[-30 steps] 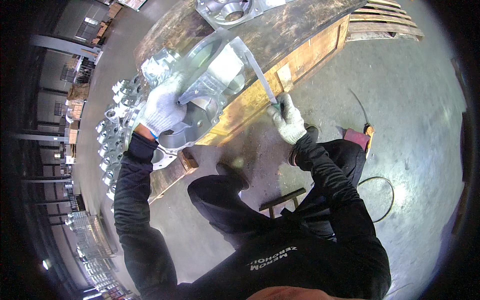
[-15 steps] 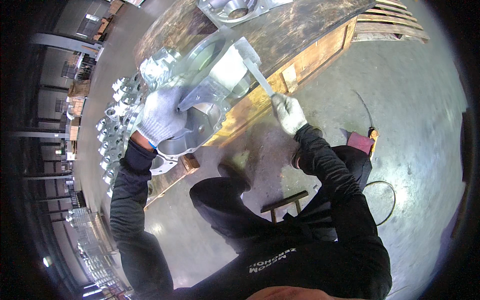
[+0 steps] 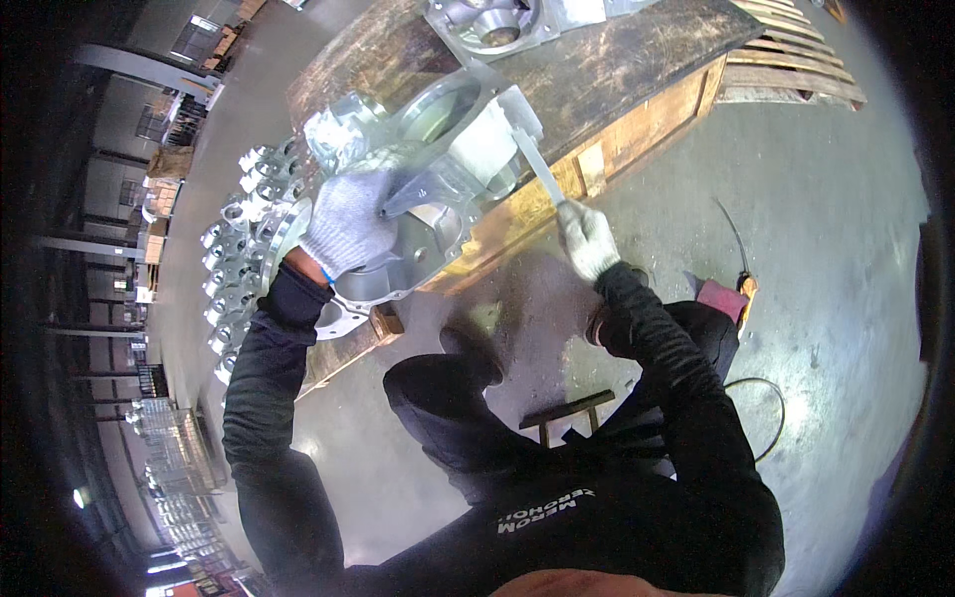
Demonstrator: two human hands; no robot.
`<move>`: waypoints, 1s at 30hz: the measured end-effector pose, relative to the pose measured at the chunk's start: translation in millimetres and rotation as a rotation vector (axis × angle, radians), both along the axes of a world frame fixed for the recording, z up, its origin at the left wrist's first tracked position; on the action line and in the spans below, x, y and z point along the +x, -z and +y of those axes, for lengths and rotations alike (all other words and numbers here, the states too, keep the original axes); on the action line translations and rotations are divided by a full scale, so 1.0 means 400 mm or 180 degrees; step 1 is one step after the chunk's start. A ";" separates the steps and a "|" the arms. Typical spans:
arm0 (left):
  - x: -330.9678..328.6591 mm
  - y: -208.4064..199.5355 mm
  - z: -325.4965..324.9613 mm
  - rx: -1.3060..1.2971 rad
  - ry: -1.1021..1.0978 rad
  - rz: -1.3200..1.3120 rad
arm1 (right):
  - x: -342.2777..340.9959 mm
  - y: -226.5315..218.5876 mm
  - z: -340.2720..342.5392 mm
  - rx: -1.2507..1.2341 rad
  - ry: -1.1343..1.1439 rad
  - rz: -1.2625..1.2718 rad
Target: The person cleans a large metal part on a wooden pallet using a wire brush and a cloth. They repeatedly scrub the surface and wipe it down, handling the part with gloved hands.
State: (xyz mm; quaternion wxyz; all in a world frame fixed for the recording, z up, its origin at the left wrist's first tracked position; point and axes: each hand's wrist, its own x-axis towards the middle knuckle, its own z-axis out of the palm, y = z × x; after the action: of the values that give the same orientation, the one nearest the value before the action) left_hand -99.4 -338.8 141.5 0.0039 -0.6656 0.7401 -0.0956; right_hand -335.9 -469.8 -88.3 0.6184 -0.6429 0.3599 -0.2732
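A large silvery metal casting (image 3: 428, 244) with round openings and flanges rests tilted at the near edge of the wooden workbench (image 3: 637, 60). My left hand (image 3: 350, 221), in a white knit glove, grips the casting on its left side; some fingertips are hidden behind its metal. In my gloved right hand (image 3: 587, 239) is a long, pale flat file (image 3: 540, 169), its handle end closed in my fist. The file's far end lies against the casting's upper right flange (image 3: 517, 111); exact contact is hard to make out.
Another casting (image 3: 492, 25) lies farther back on the bench. Several castings (image 3: 234, 269) stand in rows at left. Wooden pallets (image 3: 786, 65) are at far right. A tool with an orange handle (image 3: 746, 287) and a reddish pad (image 3: 718, 297) lies on the floor beside my leg.
The whole view has shifted slightly, so the bench and casting appear farther right and lower. Both hands keep their holds, and the file stays at the same flange.
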 end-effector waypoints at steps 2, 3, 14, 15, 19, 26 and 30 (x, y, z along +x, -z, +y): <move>-0.002 -0.004 -0.002 -0.0201 0.0138 0.0082 | -0.008 0.007 0.002 -0.0312 0.0096 -0.0034; -0.005 -0.003 -0.004 -0.0190 0.0250 0.0149 | -0.013 0.011 0.002 -0.0666 0.0147 -0.0265; -0.011 -0.002 -0.009 0.0177 -0.0117 0.0143 | -0.007 0.037 -0.020 -0.0929 0.0189 -0.0288; -0.009 -0.004 -0.008 0.0218 -0.0158 0.0221 | 0.000 0.039 -0.020 -0.0801 0.0135 -0.0166; -0.010 0.001 -0.003 -0.0087 -0.0009 0.0256 | 0.026 0.045 -0.026 0.0156 0.0075 -0.0169; -0.009 -0.001 -0.005 0.0133 -0.0250 0.0108 | 0.018 0.024 -0.030 -0.0264 0.0011 -0.0280; -0.002 0.011 -0.002 -0.0410 0.0298 0.0385 | 0.005 0.006 -0.034 -0.1030 0.0274 -0.0060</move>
State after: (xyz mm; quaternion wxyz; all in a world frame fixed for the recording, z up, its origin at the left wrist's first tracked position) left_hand -100.1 -339.5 137.3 -0.0881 -0.6337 0.7616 -0.1028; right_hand -334.0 -483.4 -90.9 0.4979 -0.7155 0.3327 -0.3599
